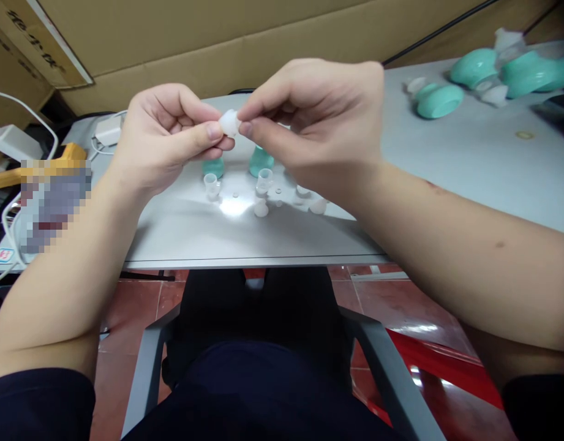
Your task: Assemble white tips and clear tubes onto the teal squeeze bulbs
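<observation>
Above the table, my left hand [166, 135] and my right hand [318, 116] both pinch a small white, translucent piece [229, 123] between thumb and fingers. The left grips its rounded side and the right its narrow end. Behind and below the hands stand a teal bulb-shaped part [213, 167] and another teal bulb [260, 161], partly hidden. In front of them are a clear cup-like fitting [211, 185] and a second clear fitting [264, 179]. Nearer to me lie a white dome-shaped piece [261, 209], another white piece [318, 206] and a tiny ring [278, 191].
Several assembled teal bulbs [440, 101] with white tips lie at the table's back right, near a yellowish ring [525, 135]. Cardboard [240, 49] lines the back. At left are a white charger [108, 130], cables and a yellow object [70, 160]. The table's front edge [263, 263] is close to my lap.
</observation>
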`<state>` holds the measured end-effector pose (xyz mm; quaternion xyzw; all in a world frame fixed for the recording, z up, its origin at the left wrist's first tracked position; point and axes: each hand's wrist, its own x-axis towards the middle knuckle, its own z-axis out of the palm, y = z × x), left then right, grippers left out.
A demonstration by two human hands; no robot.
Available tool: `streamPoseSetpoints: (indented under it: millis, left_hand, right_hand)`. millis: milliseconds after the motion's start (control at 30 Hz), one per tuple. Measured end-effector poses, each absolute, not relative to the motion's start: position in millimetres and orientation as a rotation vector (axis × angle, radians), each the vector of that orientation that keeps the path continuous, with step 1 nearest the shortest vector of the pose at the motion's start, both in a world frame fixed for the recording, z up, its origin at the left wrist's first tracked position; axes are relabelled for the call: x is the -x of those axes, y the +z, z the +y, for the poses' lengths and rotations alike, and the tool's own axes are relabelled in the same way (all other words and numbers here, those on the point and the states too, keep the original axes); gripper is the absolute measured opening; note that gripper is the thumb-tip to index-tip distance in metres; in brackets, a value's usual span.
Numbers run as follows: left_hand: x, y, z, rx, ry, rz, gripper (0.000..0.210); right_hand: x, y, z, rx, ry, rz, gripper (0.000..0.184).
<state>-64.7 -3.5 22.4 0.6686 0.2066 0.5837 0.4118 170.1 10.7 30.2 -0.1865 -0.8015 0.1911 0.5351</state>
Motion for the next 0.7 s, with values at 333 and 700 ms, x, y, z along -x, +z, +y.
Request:
streamPoseSetpoints:
  millis: [333, 700]
  left_hand:
    - [72, 23, 2, -1.859, 1.474, 0.600, 0.034]
    - [78, 28, 0, -1.984, 1.509, 0.504, 0.034]
  right_hand:
    - [-169, 40, 13, 0.401, 0.854, -1.852, 0.012]
    - [-171, 43, 13, 0.395, 1.131, -1.807, 0.022]
